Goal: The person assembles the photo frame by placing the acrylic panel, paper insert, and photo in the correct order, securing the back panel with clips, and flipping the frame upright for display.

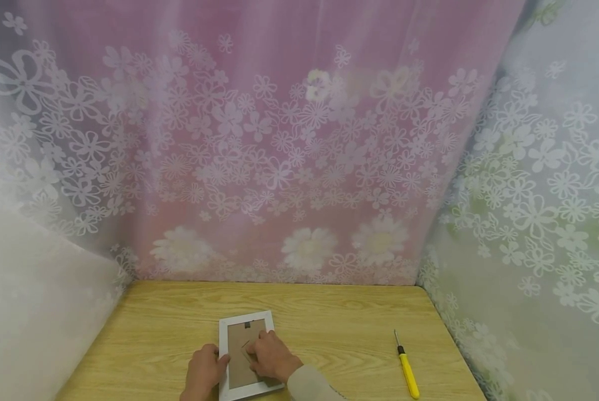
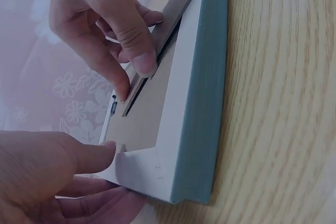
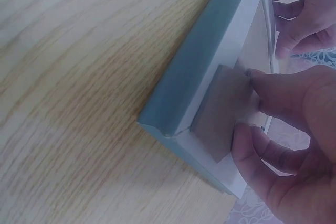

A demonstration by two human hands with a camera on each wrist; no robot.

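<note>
A picture frame (image 1: pixel 223 334) lies on the table with its back up, its border white and its outer side blue-green in the wrist views. Brown backing board (image 1: pixel 236 335) fills the middle, with a small dark hanger (image 1: pixel 248 324) near the far end. My left hand (image 1: pixel 202 368) grips the left edge, thumb on the border and fingers lower at the side (image 2: pixel 107 203). Between thumb and fingertips, my right hand (image 1: pixel 273 356) pinches the brown stand flap (image 3: pixel 223 111), which is raised at an angle over the board. In the head view, this hand covers most of the flap.
A screwdriver (image 1: pixel 407 372) with a yellow handle lies on the right part of the wood-grain table (image 1: pixel 349 328), its tip pointing away. Flowered curtains (image 1: pixel 279 167) hang behind the table and along both sides.
</note>
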